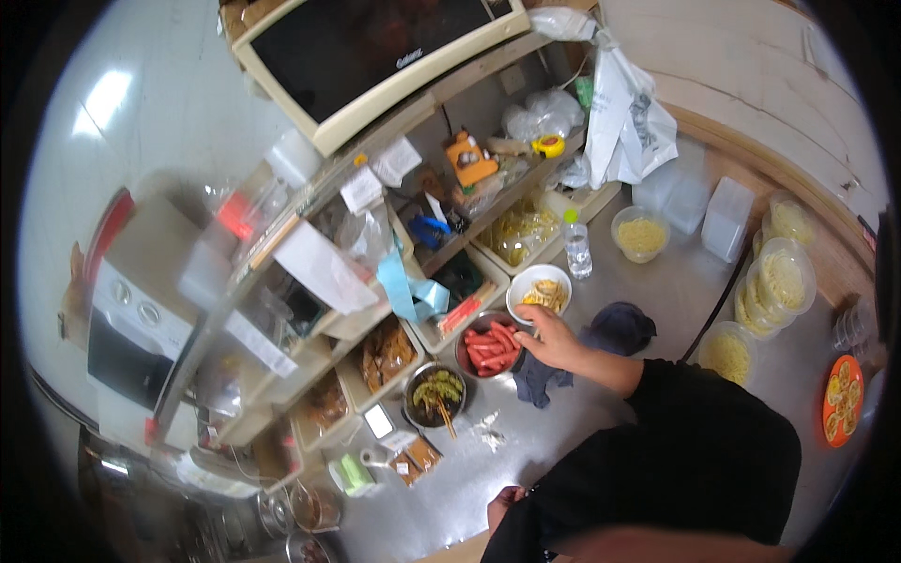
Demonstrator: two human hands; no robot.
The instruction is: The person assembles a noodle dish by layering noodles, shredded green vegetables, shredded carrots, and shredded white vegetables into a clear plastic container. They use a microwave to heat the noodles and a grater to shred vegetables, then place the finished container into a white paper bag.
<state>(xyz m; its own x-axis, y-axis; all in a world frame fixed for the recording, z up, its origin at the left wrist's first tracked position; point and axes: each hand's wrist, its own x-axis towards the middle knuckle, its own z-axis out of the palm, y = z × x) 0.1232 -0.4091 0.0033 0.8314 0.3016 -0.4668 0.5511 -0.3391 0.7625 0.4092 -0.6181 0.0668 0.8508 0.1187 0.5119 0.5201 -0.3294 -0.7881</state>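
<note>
My right hand (556, 340) reaches over the steel counter, its fingertips at the right rim of a metal bowl (461, 359) full of red sausages (490, 351). Thumb and fingers look apart, and I see nothing between them. Just beyond the fingers stands a white bowl (512, 300) with pale yellowish pieces (546, 296). A dark blue cloth (619, 327) lies crumpled beside my right wrist. Low in the view, my left hand (503, 505) shows only in part near the counter's front, its fingers curled. Whatever it may hold is hidden by the sleeve.
Left of the sausages sits a metal bowl (411, 409) of green food with chopsticks (447, 420). A clear bottle (578, 250) stands behind the white bowl. Noodle tubs (727, 355) and an orange plate (830, 430) are at right. Shelves with a microwave (375, 52) rise behind.
</note>
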